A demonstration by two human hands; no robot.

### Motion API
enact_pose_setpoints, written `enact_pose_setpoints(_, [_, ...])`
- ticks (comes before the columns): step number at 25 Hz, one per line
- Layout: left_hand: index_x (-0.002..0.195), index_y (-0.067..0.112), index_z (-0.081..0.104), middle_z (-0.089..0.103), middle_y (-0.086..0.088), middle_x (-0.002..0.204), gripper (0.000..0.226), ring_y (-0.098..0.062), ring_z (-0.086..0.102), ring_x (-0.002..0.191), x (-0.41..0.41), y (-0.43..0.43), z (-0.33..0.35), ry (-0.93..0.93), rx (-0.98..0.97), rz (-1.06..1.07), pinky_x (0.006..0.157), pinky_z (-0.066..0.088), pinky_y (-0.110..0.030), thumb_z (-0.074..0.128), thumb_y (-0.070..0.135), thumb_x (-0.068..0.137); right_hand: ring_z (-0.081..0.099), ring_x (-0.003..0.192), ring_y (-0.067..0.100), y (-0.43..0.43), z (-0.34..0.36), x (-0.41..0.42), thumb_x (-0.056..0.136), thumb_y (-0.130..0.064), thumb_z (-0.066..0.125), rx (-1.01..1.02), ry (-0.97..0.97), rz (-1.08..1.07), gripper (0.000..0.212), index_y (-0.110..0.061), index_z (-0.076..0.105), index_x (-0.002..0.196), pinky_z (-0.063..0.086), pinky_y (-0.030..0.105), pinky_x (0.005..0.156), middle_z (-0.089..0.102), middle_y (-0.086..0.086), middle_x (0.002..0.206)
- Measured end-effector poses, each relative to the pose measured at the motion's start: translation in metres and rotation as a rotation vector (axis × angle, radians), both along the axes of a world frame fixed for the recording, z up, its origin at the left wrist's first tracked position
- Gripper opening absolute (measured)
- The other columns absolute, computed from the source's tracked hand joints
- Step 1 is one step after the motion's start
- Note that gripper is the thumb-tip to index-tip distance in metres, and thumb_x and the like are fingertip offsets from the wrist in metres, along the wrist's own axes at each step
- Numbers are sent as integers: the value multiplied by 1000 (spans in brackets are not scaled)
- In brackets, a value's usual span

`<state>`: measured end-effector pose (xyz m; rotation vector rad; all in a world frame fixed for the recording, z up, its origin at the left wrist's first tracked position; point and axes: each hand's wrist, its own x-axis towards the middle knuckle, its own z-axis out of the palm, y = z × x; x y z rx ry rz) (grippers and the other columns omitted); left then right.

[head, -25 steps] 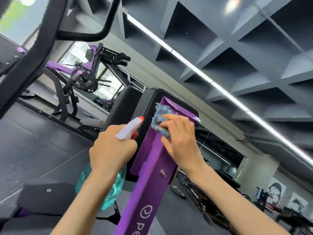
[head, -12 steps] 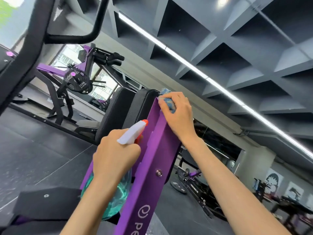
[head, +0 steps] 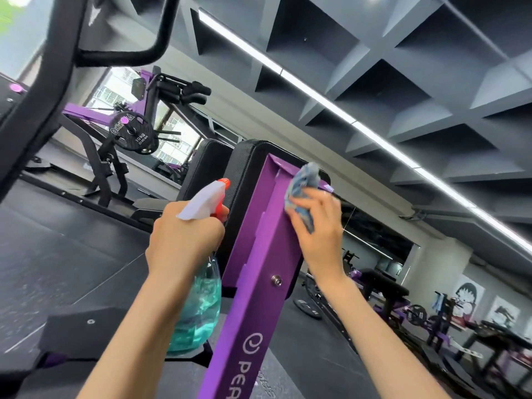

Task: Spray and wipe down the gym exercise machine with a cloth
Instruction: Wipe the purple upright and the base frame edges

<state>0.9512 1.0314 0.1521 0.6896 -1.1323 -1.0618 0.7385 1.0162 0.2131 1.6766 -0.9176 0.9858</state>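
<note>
I am in the wiping part of the job. My right hand [head: 319, 231] pinches the blue cloth [head: 302, 185], fingers curled round the bunched fabric. It presses the cloth against the right edge of the purple post [head: 259, 269] of the machine, just below the post's top end. My left hand [head: 184, 243] is wrapped round the neck of the bottle [head: 198, 306], whose nozzle points up and to the right, toward the post. The bottle hangs just left of the post, and I cannot tell whether a finger sits on the trigger. Teal liquid shows through the bottle's body, so I judge there is enough left to spray with.

How much is done I can only estimate. No wet streaks or droplets show on the purple paint, so I cannot say which stretches are already sprayed or wiped. With the cloth at the top of the post, I take it this upper end is the part being cleaned now.

As far as I can see, three areas are left:
- the long face of the post, down past the bolt [head: 277, 280] to the logo [head: 252, 344]
- the post's notched left side
- the black pad [head: 244, 174] behind its top

The rest of the machine lies mostly out of view, so I cannot tell its state. I put the job somewhere between early and middle, with more wiping than spraying ahead on this post.
</note>
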Motion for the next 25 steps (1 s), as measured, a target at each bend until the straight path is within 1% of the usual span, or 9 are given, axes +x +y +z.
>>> enact_pose_setpoints(2, [71, 62, 64, 71, 3, 86, 51, -35, 60, 98, -1, 7, 4, -10, 21, -11, 93, 51, -53, 49, 18, 51, 46, 117, 18, 5, -49, -20, 93, -20, 54, 52, 65, -43, 26, -12, 57, 117, 39, 33, 105, 47, 0, 124])
enact_pose_setpoints(6, [64, 51, 65, 65, 10, 74, 40, -34, 59, 91, -4, 11, 3, -15, 44, -19, 86, 49, -43, 57, 13, 63, 45, 125, 22, 11, -77, -36, 89, -5, 60, 78, 557, -131, 35, -13, 51, 122, 40, 36, 103, 44, 5, 136])
enact_pose_setpoints(10, [81, 59, 67, 72, -1, 88, 58, -37, 62, 97, -13, -3, -1, 37, 24, -16, 91, 51, -59, 47, 17, 46, 45, 121, 26, -14, -24, 6, 83, 1, 63, -43, 150, -189, 33, -7, 62, 115, 32, 33, 106, 57, 8, 127])
enact_pose_setpoints(13, [97, 40, 70, 70, -6, 97, 41, -36, 58, 98, -13, 6, 3, -37, 56, 17, 89, 50, -44, 55, 19, 65, 53, 113, 29, -29, -30, 19, 73, 0, 61, -13, 547, -402, 28, -6, 68, 100, 32, 35, 99, 64, 10, 112])
enact_pose_setpoints(15, [91, 29, 71, 71, -5, 98, 31, -35, 60, 99, -14, 5, 3, -30, 65, 49, 92, 50, -43, 55, 23, 65, 57, 106, 32, -32, -5, 23, 78, -4, 63, -52, 551, -510, 25, -6, 65, 103, 33, 36, 95, 63, 12, 111])
enact_pose_setpoints(17, [91, 38, 69, 72, -3, 97, 46, -34, 61, 100, -15, 0, 4, -37, 48, 38, 93, 50, -47, 47, 26, 53, 56, 105, 33, -33, 8, 30, 79, -5, 65, -129, 427, -567, 25, -5, 63, 104, 33, 37, 94, 62, 14, 111])
enact_pose_setpoints(19, [96, 47, 66, 72, -2, 98, 57, -34, 61, 100, -18, -2, 3, -73, 36, 27, 93, 51, -48, 44, 25, 49, 55, 98, 31, -28, -18, 31, 76, -1, 64, -112, 419, -534, 22, -6, 64, 98, 35, 37, 91, 62, 13, 101])
enact_pose_setpoints(22, [100, 32, 69, 70, -5, 97, 59, -36, 61, 98, -20, -3, 0, -94, 46, 35, 90, 52, -48, 43, 26, 48, 54, 100, 27, -6, -77, 14, 76, 0, 68, 95, 558, -362, 22, -8, 65, 96, 36, 34, 96, 63, 7, 101])
enact_pose_setpoints(25, [106, 31, 69, 70, -5, 100, 59, -36, 60, 99, -25, -1, 3, -117, 45, 36, 89, 52, -47, 45, 29, 51, 53, 111, 21, 10, -59, -6, 87, -6, 64, 9, 204, -103, 18, -10, 68, 104, 38, 30, 100, 62, 4, 114])
